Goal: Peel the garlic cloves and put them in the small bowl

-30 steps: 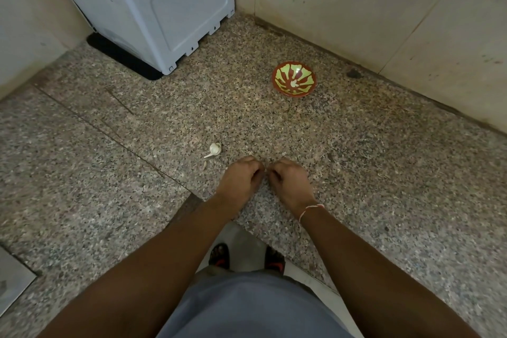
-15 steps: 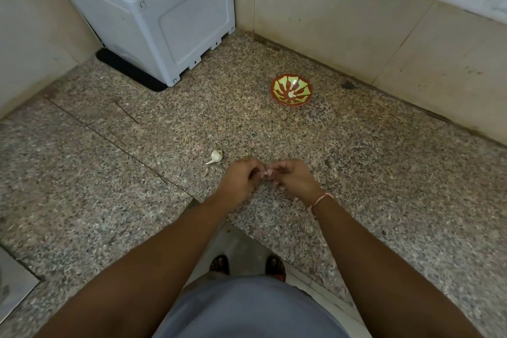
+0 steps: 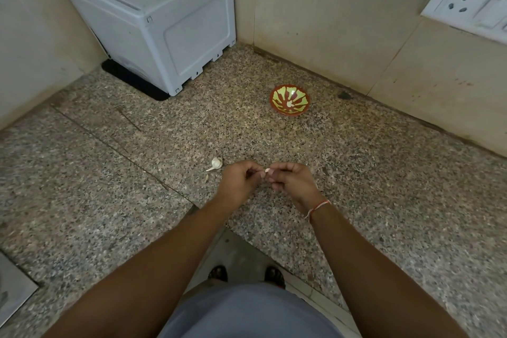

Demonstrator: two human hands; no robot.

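A pale garlic clove shows between the fingertips of both hands, above the speckled granite counter. My left hand and my right hand meet at it, fingers curled, and both pinch it. A small red bowl with green-yellow stripes stands farther back, with a peeled clove inside. The rest of the garlic bulb lies just left of my left hand, with a scrap of skin below it.
A white boxy appliance fills the back left corner. Beige tiled walls close the back, with a white socket plate at the upper right. The counter's front edge runs diagonally under my forearms; feet show on the floor below.
Both hands have lifted slightly off the counter and parted a little, so the clove shows between the fingertips. The camera has tilted up, so the bowl sits lower in view.
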